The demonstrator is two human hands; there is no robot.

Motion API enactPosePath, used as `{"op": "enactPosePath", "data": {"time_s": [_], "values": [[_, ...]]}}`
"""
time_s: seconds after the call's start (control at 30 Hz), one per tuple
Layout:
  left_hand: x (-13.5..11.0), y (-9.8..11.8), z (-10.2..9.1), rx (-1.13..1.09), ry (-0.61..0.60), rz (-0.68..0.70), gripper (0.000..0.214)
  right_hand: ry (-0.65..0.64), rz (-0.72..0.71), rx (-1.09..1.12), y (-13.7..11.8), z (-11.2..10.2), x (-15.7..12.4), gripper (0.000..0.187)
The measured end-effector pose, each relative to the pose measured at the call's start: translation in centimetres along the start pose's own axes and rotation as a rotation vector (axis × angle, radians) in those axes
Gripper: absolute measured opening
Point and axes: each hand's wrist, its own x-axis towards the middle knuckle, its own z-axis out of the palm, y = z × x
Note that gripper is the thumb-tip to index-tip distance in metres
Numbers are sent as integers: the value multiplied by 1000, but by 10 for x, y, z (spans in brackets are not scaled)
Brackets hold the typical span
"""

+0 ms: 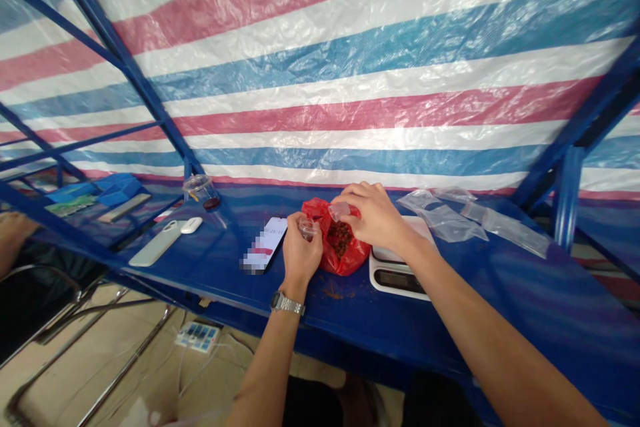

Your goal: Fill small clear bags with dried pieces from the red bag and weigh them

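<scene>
A red plastic bag (345, 263) lies open on the blue table, with small brown pellets (340, 239) inside it. My right hand (373, 213) is closed on a small clear plastic cup (341, 211), tilted over the bag's mouth. At the bag's left edge, my left hand (301, 247) is closed round a small clear plastic container (307, 229); whether it holds anything is hard to see. A white digital scale (400, 280) stands right of the bag, partly hidden beneath my right forearm. Brown crumbs (333, 293) are scattered before the bag.
Left of my hands lie a lit phone (267, 245), a pale phone (158, 243) and a white earbud case (191, 225). Behind them stands a clear cup with dark liquid (210, 201). Clear plastic bags (455, 223) lie right. A blue metal post (569, 197) rises at the right.
</scene>
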Motion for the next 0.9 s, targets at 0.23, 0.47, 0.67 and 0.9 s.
{"op": "enactPosePath", "data": {"time_s": [0.23, 0.47, 0.67, 0.9], "values": [[-2, 4, -1, 263, 32, 13, 36, -236, 62, -198, -3, 22, -6, 25], [1, -1, 0, 356, -61, -25, 33, -196, 99, -256, -11, 34, -7, 23], [4, -5, -1, 72, -31, -105, 30, -193, 109, -198, -9, 40, -6, 18], [5, -9, -1, -73, 33, -46, 28, -212, 84, -45, -8, 43, -6, 18]]}}
